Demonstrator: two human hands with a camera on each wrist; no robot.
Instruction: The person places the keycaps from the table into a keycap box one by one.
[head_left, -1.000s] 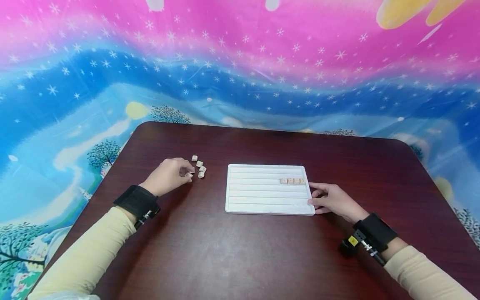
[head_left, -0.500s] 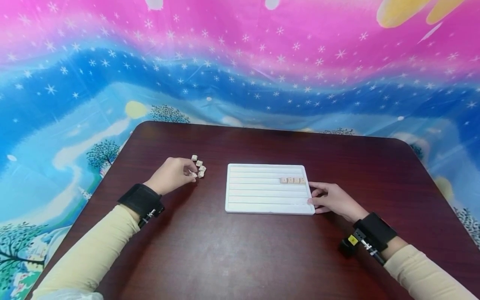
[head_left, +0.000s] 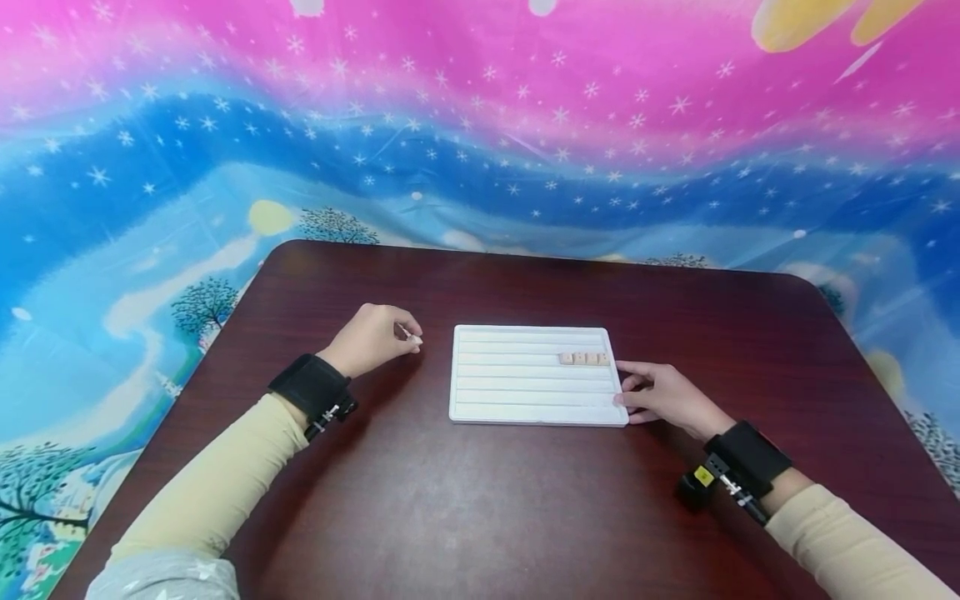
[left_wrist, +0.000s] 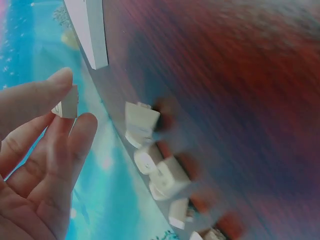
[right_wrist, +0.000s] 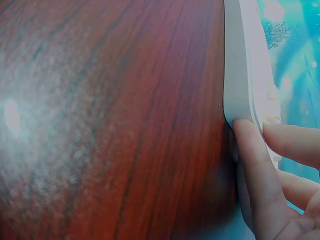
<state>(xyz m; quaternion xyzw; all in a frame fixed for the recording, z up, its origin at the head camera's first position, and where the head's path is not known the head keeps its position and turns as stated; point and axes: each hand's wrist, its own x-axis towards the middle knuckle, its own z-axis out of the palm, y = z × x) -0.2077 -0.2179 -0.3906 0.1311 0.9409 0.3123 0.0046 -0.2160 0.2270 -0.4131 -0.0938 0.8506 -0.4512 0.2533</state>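
To the left of the tray: the left hand [head_left: 375,337], back upward, its thumb and fingertips aimed at the tray's left side but apart from it.
Left-hand hold: narrow, a small cream piece [left_wrist: 71,105] pinched between thumb and fingertips; the lower fingers bend loosely under it.
Left forearm: reaching in diagonally from the lower left, a black wrist band [head_left: 311,387] over the wrist, a pale yellow sleeve [head_left: 202,483] behind it.
Loose pieces: at least five cream pieces [left_wrist: 142,117] on the dark table [head_left: 487,508], strung out close together, slightly blurred in the left wrist view; none touches the held one.
White tray [head_left: 517,414]: flat on the table, between the two hands, its long ridges running left to right.
Row on the tray: four small tiles [head_left: 585,359] side by side, at the right end of one channel.
Right hand [head_left: 667,400]: at the tray's right edge, thumb near the close corner, index finger stretched farther along the side, the other fingers bent.
Right-hand hold: narrow, gripping the tray's edge.
Right forearm: slanting in from the lower right, wrist banded in black, sleeve pale yellow.
Behind the table: a painted backdrop [head_left: 480,142] in pink and blue.
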